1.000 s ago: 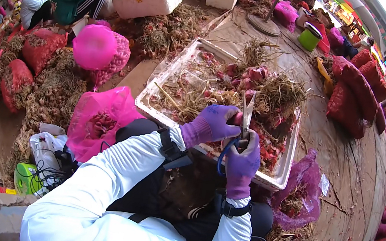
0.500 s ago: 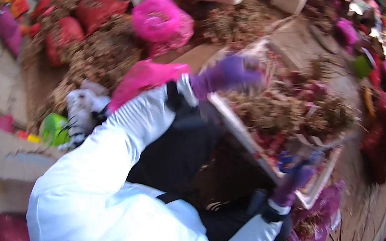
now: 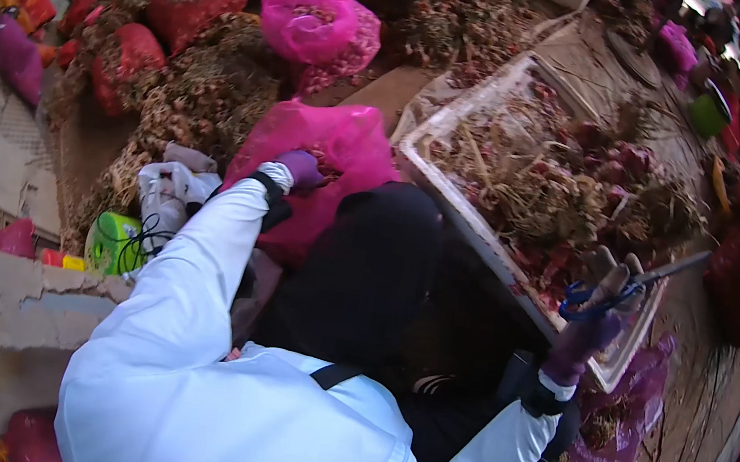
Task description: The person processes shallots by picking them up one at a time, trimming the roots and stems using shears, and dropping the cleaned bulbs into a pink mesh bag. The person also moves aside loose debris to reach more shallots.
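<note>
My left hand (image 3: 301, 168), in a purple glove, is at the opening of a pink mesh bag (image 3: 359, 147); small reddish pieces show beside it. Its fingers are hidden from view. In my right hand (image 3: 587, 338), gloved in purple with paler fingers, is a pair of scissors (image 3: 674, 267) with blue handles. The blades point away to the right, parted from the heap below. Under that hand lies a white foam tray (image 3: 479, 217), piled with dry stalks (image 3: 523, 183) and reddish bulbs that look like shallots.
Another pink mesh bag (image 3: 311, 23), filled, stands farther off. Red sacks (image 3: 194, 10) and dry stalks lie at the far left. A green container (image 3: 111, 245) and a white plastic bag (image 3: 168, 194) sit by my left arm. A purple bag (image 3: 626, 417) rests right of the tray.
My left hand has gone from above the tray's left edge leftward and down to the pink bag. My right hand stays near the tray's near corner, holding the scissors, which now show clearly.
</note>
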{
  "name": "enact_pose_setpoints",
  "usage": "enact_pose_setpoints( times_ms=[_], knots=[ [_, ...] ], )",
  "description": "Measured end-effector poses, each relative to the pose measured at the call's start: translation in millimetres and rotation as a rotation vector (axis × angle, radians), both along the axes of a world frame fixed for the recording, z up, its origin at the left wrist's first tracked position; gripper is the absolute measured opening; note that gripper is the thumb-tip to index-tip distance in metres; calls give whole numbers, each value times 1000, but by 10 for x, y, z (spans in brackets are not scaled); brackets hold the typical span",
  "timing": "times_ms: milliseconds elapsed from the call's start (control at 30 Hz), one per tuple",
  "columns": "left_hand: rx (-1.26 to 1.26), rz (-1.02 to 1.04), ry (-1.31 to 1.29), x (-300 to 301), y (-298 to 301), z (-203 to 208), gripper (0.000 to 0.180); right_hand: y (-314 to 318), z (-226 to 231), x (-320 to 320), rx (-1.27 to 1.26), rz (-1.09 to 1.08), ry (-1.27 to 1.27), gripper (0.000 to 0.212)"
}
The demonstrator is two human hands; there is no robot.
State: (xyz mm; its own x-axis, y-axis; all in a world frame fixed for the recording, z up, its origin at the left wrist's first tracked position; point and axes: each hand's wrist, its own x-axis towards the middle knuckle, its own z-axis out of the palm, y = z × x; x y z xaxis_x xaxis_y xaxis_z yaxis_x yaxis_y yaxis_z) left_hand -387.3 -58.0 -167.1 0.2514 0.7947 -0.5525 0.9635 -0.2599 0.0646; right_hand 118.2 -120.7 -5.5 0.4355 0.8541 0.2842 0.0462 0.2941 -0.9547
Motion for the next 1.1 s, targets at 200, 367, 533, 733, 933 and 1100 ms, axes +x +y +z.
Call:
enact_pose_setpoints(
  times_ms=[200, 367, 533, 733, 933, 1100],
  knots=[
    [464, 15, -632, 1404, 306, 1982, 36, 43, 135, 66, -8, -63, 45, 39],
    [357, -501, -703, 2928, 426, 2047, 86, -23, 217, 105, -146, 34, 39, 37],
    [351, -321, -533, 3373, 766, 1924, 77, -43, 270, 41, -184, 92, 44, 35],
    [259, -122, -992, 2983, 1531, 2325, 42, -49, 117, 183, -78, 63, 99, 30],
    [-97, -100, -1269, 2750, 1641, 2155, 27, 41, 114, -8, -70, 18, 31, 35],
    [-476, -152, -1476, 3200, 1111, 2342, 34, 84, 107, 87, -81, 87, 337, 40]
  ],
)
